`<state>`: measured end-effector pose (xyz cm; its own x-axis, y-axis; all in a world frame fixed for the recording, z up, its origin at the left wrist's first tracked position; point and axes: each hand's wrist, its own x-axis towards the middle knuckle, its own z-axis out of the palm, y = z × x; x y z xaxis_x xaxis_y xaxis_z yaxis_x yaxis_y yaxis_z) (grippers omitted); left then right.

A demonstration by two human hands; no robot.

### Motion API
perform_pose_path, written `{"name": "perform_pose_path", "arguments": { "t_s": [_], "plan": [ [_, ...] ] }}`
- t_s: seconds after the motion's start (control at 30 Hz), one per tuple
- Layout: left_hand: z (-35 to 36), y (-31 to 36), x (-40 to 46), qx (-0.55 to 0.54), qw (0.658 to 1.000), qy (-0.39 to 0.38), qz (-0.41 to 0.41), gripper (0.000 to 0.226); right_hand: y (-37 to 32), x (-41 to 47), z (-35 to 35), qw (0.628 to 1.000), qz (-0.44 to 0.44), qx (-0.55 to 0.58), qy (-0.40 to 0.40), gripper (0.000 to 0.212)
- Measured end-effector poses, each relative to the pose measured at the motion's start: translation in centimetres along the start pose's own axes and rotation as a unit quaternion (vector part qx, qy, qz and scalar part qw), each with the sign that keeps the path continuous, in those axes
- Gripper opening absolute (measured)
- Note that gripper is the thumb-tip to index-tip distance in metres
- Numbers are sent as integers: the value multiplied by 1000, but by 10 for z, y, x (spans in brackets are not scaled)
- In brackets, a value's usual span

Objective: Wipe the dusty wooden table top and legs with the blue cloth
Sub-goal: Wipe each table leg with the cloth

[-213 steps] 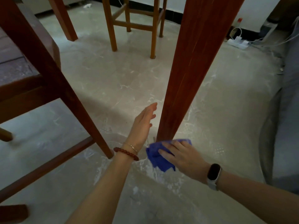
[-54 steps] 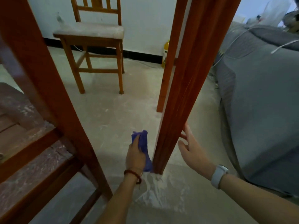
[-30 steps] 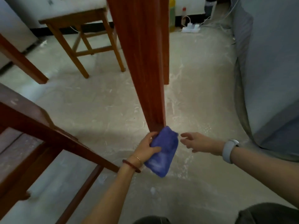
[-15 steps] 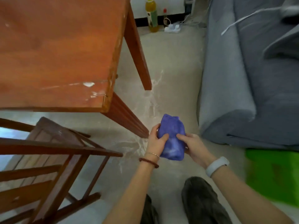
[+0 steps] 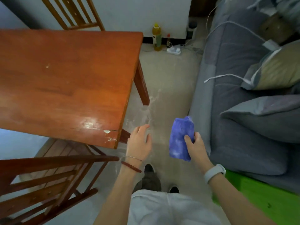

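Observation:
The reddish wooden table top (image 5: 65,82) fills the upper left, seen from above, with a chipped white spot near its front right corner. One table leg (image 5: 142,85) stands at the far right corner; another leg (image 5: 124,137) shows just under the near corner. The folded blue cloth (image 5: 180,137), smeared with white dust, hangs over the floor right of the table, pinched in my right hand (image 5: 194,146). My left hand (image 5: 139,142) is empty with fingers spread, beside the table's near right corner and not touching it.
A dark wooden chair (image 5: 48,176) stands at lower left, tucked under the table. A grey sofa (image 5: 243,103) with cushions lines the right side. A green box (image 5: 259,197) sits at lower right. White dust streaks the floor (image 5: 162,95). A bottle (image 5: 156,38) and power strip (image 5: 173,50) sit by the wall.
The view has risen from floor level to above the table. The cloth passed from my left hand, through both hands, to my right hand alone; my left hand let go and moved left.

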<state>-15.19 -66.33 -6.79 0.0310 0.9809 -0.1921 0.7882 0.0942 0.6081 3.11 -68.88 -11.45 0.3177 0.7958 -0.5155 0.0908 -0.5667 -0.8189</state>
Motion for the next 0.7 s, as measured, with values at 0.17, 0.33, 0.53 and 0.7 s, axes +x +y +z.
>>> {"name": "perform_pose_path", "arguments": {
  "t_s": [0.17, 0.33, 0.53, 0.7],
  "plan": [
    [-41, 3, 65, -8, 998, 53, -19, 35, -64, 57, 21, 999, -18, -22, -21, 10],
    [-72, -11, 145, -22, 996, 57, -60, 35, -136, 130, 46, 998, -46, -29, -18, 10],
    [-98, -7, 219, -14, 989, 87, -117, 34, -219, 208, 64, 997, -44, -30, -58, 32],
    [-94, 8, 302, 5, 985, 95, -140, 33, -275, 296, 80, 991, -57, -69, -97, 27]
  ]
}}
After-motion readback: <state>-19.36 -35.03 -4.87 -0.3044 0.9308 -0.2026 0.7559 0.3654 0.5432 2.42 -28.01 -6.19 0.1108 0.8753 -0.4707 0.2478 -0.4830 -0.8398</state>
